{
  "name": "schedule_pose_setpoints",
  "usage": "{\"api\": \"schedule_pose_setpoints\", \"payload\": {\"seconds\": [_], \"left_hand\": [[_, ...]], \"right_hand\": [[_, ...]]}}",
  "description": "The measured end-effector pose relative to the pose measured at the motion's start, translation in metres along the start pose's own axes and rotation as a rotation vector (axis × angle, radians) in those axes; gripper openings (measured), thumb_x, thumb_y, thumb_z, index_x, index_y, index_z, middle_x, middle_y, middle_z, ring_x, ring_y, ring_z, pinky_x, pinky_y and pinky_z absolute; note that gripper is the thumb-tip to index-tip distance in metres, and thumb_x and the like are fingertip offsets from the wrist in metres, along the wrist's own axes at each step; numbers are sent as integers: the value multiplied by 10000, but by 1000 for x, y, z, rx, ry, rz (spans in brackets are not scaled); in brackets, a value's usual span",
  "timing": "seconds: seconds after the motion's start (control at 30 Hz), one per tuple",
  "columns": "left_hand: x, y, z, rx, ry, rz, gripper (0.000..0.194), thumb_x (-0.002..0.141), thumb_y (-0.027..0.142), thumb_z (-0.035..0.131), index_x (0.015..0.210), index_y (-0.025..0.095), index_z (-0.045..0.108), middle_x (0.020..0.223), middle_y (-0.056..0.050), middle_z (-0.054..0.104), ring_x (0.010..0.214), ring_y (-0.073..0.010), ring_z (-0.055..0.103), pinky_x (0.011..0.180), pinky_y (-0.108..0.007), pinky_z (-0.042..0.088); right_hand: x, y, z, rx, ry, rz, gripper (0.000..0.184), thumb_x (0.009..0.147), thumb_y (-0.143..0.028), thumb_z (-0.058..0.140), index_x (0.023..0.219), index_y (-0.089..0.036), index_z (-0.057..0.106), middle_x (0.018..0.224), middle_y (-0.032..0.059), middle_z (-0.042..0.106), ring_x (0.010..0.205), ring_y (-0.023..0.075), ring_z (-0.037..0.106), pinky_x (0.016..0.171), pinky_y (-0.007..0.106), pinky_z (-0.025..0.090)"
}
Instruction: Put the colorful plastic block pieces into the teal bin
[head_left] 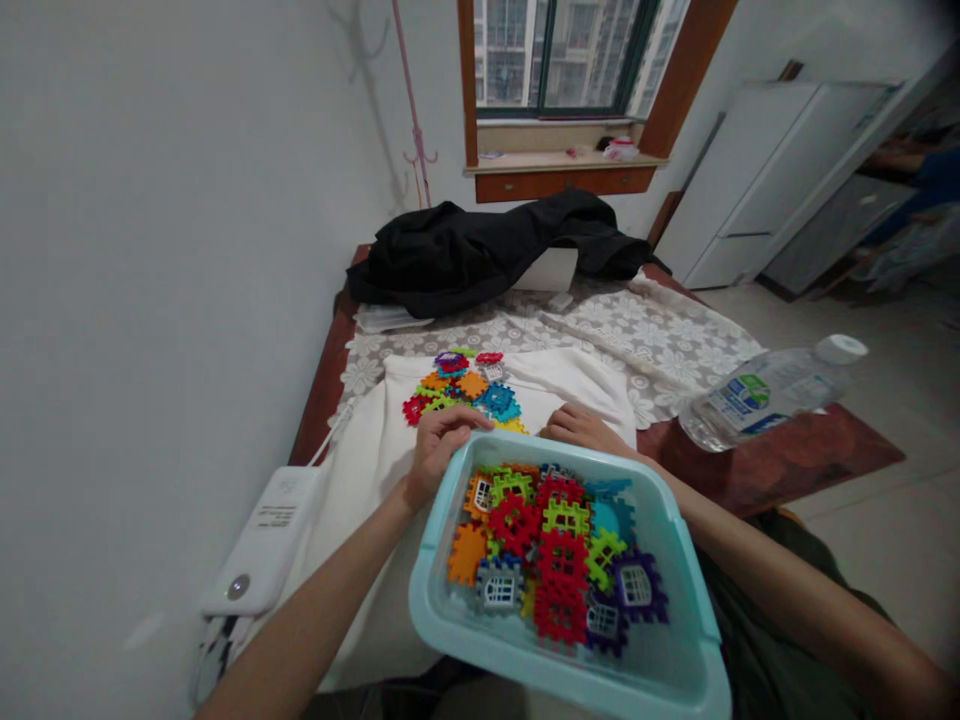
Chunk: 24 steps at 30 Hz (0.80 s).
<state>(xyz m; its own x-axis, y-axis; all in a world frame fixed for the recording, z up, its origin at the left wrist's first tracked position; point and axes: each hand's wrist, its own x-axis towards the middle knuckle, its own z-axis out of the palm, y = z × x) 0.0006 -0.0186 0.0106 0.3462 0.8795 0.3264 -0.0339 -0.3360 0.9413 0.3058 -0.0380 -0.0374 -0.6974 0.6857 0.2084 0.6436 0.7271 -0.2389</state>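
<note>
A light blue plastic bin (480,610) sits near me, tilted, filled with several colourful interlocking plastic tiles (551,560). My left hand (439,450) curls round the bin's far left rim, fingers closed on it. My right hand (581,428) rests at the far rim on the right, fingers bent; most of them are hidden behind the bin. Beyond the hands a loose pile of the same tiles (465,390) lies on a white cloth (577,385).
A clear water bottle (772,392) lies at the table's right edge. A white power bank (262,545) with a cable sits on the left. A black jacket (487,250) is heaped at the far end over a lace tablecloth (675,340). A wall runs close along the left.
</note>
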Motion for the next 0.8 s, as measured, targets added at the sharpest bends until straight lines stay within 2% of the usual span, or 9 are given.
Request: {"api": "schedule_pose_setpoints", "payload": {"seconds": [0.17,0.3,0.47,0.6,0.7,0.8], "left_hand": [[1,1,0,-24,-4,4,272,825,331,620,880,177,837,835,-80,810,772,-240,703,697,-326,513],[1,0,-1,-33,-8,9,260,833,313,623,884,181,842,838,-74,808,765,-224,690,698,-313,500],[-1,-3,-1,-29,-5,2,261,837,313,623,885,179,841,812,-71,790,760,-223,678,692,-311,490],[-2,-1,0,-23,-2,1,266,848,304,609,893,181,841,846,-76,802,768,-228,682,701,-319,495],[-1,1,1,-30,-8,7,261,858,289,604,894,183,839,876,-78,811,824,-238,704,762,-331,514],[-2,2,1,-29,-9,10,263,857,289,598,890,181,835,870,-76,809,833,-239,710,779,-332,514]], "right_hand": [[-3,0,0,20,-13,-4,315,1097,-397,477,1278,-233,677,1054,109,689,928,264,616,794,402,538],[-2,-1,-2,48,-33,-33,329,1091,-401,490,1356,-283,646,1221,108,697,1039,267,649,901,424,563],[2,-6,-8,101,-35,-48,330,1103,-386,471,1358,-244,627,1332,123,683,1117,272,663,957,455,561],[6,-8,-6,25,-47,6,355,1079,-372,519,1402,-247,599,1243,125,693,1071,275,671,924,443,563],[9,-6,-8,41,-77,48,323,1059,-370,553,1330,-217,639,1142,126,693,984,266,678,841,401,560],[18,-3,-13,119,-17,102,337,1002,-380,637,1287,-201,655,1150,123,685,974,266,679,853,401,554]]}}
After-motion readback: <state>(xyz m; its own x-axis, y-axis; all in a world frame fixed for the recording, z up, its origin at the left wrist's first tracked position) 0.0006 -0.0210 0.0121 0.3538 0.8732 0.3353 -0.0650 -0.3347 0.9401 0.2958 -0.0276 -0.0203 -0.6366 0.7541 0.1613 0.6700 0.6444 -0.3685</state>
